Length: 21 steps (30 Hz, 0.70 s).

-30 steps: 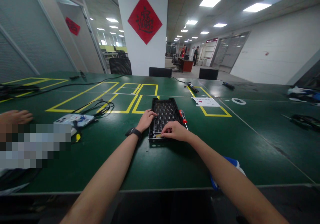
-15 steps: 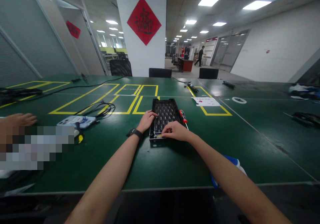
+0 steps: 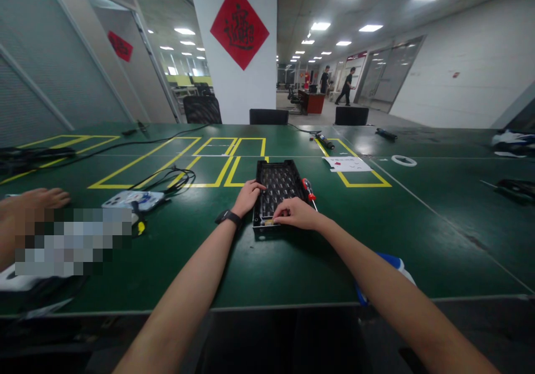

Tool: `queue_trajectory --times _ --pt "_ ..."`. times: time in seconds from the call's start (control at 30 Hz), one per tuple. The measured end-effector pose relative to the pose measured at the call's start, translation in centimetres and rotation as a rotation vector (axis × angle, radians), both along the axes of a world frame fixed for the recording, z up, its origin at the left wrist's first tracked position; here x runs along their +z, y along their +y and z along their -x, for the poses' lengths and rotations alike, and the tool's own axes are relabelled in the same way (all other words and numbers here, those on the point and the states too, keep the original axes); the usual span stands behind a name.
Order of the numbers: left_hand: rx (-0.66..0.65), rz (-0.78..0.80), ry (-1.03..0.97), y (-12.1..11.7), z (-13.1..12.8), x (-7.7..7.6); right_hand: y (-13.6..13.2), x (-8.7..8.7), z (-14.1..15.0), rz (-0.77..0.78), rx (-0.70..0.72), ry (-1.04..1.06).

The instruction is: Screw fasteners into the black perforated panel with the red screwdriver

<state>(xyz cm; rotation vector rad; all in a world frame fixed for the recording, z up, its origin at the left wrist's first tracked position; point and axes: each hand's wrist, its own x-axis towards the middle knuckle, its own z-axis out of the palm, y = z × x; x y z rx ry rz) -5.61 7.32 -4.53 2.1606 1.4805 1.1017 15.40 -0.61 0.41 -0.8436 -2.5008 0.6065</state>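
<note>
A black case [image 3: 279, 181] lies on the green table, with rows of small shiny pieces inside it. My left hand [image 3: 247, 197] grips its left side, the fingertips curled over the rim. Above the front right part of the case is my right hand [image 3: 295, 213], thumb and fingers pinched together. A small yellowish piece [image 3: 268, 222] shows at the front end of the case, right by those fingertips. Whatever the pinch holds is too small to tell. Against the right side of the case rests a screwdriver [image 3: 309, 189] with a red and clear handle.
To the left, another person's hand [image 3: 39, 200] rests near a phone-like light-blue object [image 3: 134, 200] and black cables [image 3: 179, 180]. A printed sheet [image 3: 346, 164] and a white ring [image 3: 403, 161] lie farther right. Something blue and white [image 3: 393, 262] sits beyond my right forearm.
The view has tilted down slightly, and everything sits a bit differently in it. Both my hands keep their places at the case. A second walking person now shows in the background.
</note>
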Motion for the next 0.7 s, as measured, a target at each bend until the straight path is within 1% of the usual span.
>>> queue_trajectory --times 0.33,0.5,0.7 --pt "0.002 0.003 0.003 0.12 0.07 -0.03 0.01 0.03 0.14 -0.009 0.002 0.018" --pt "-0.02 -0.021 0.0 0.26 0.14 -0.25 0.06 -0.03 0.1 -0.01 0.009 -0.006" --pt "-0.012 -0.025 -0.007 0.31 0.15 -0.39 0.12 -0.03 0.17 -0.009 0.013 -0.011"
